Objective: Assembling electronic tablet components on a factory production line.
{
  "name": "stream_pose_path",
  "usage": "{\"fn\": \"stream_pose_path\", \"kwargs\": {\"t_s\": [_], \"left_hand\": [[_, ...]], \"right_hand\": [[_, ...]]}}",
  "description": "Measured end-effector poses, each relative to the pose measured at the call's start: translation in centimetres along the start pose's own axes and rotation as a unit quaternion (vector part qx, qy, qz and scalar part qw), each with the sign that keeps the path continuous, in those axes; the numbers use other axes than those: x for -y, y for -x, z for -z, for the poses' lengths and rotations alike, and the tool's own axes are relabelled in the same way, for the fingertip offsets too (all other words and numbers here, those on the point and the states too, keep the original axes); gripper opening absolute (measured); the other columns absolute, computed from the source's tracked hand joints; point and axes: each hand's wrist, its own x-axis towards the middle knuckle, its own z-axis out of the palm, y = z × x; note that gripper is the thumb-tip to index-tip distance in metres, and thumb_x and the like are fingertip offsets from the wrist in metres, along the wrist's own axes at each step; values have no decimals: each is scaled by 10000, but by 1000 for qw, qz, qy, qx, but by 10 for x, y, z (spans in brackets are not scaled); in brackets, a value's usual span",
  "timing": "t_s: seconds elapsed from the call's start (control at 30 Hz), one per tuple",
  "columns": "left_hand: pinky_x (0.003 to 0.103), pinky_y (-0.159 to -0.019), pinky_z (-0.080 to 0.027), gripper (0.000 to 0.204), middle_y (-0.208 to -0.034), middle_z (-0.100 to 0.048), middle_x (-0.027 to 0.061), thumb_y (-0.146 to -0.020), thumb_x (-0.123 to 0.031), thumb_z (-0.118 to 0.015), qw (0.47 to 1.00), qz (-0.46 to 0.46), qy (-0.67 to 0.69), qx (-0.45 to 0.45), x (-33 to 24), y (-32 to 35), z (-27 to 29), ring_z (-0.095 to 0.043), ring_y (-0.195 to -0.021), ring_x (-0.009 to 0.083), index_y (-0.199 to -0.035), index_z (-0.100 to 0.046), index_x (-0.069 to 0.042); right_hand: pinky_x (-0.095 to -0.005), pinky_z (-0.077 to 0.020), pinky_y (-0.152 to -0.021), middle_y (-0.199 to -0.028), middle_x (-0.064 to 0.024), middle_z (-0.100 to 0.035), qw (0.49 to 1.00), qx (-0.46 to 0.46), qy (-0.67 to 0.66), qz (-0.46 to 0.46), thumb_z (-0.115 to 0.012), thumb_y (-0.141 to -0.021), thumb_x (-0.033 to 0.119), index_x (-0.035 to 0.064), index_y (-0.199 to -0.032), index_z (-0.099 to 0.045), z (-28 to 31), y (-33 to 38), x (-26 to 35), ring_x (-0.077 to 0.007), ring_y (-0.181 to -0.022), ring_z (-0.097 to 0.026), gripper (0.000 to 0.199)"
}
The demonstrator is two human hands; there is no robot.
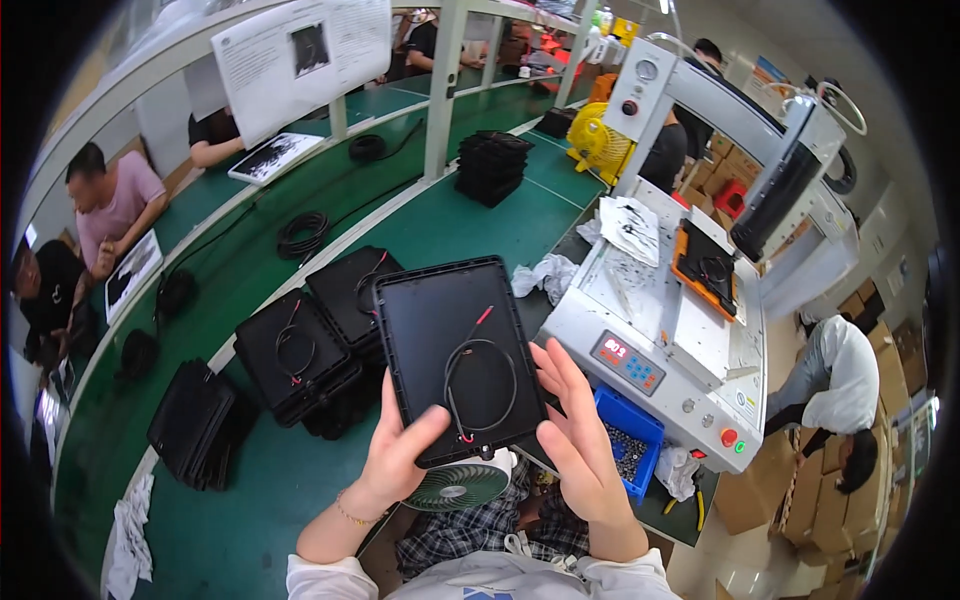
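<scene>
In front of me I hold a black rectangular plastic housing (425, 330), its shallow open face tilted up toward me. A thin black cable (515, 385) lies coiled on it, with a red tip near the top and a red end at the lower edge. My left hand (395, 455) grips the lower left corner, its thumb over the face and fingers hidden behind. My right hand (580, 440) supports the right edge and lower right corner, its fingers stretched along the side. Left of the housing, similar black housings (290, 350) with coiled cables lie stacked on the green table (400, 225).
At the right stands a white press machine (650, 330) with an orange fixture (690, 265) holding a black part. Below it are a blue bin (640, 440) of small metal parts and yellow-handled pliers (700, 510). Black panels (195, 425) stack at left. A small fan (455, 485) sits below my hands.
</scene>
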Motion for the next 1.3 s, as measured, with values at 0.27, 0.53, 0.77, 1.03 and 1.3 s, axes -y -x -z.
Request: {"fn": "stream_pose_path", "kwargs": {"t_s": [0.27,0.53,0.77,1.03,1.3], "left_hand": [[324,-1011,-375,909,-1352,-388,106,-738,43,-734,994,-66,-87,9,2,-2,1,-415,-1232,181,-1440,-160,-30],[278,-890,-457,600,-1223,-533,130,-905,-147,-608,899,-236,-254,-269,-79,-3,58,-561,-1031,156,-1387,-291,18],[252,-884,-431,565,-1169,-579,121,-892,-193,-643,854,-150,-338,-365,-107,7,124,-555,-1015,138,-1329,-383,55],[317,-998,-351,616,-1288,-509,152,-857,-388,-657,706,-28,-585,-399,-101,6,163,-480,-1157,221,-1276,-497,34],[258,-970,-348,561,-1199,-541,95,-932,-300,-577,790,-47,-490,-366,-99,4,167,-487,-1100,161,-1362,-406,17]], "right_hand": [[-436,-316,-1051,-1475,-208,-240,996,-59,-13,58,-488,-907,147,-16,-1458,-115,-8,12,-15,-317,-1310,-335,686],[-363,-447,-918,-1152,-165,-556,981,-162,61,90,-446,-943,179,-26,-1374,-318,20,30,-42,-238,-1086,-540,495],[-335,-448,-914,-1144,-161,-570,987,-130,87,33,-482,-924,74,-31,-1326,-391,26,31,-53,-215,-1071,-561,425],[-317,-439,-927,-1193,-102,-536,982,-168,-62,55,-471,-966,136,9,-1290,-444,11,-88,-53,-173,-1102,-524,349],[-423,-444,-907,-1123,-211,-561,912,-276,287,-96,-554,-835,143,-6,-1146,-525,31,-306,-231,-368,-1041,-551,345]]}}
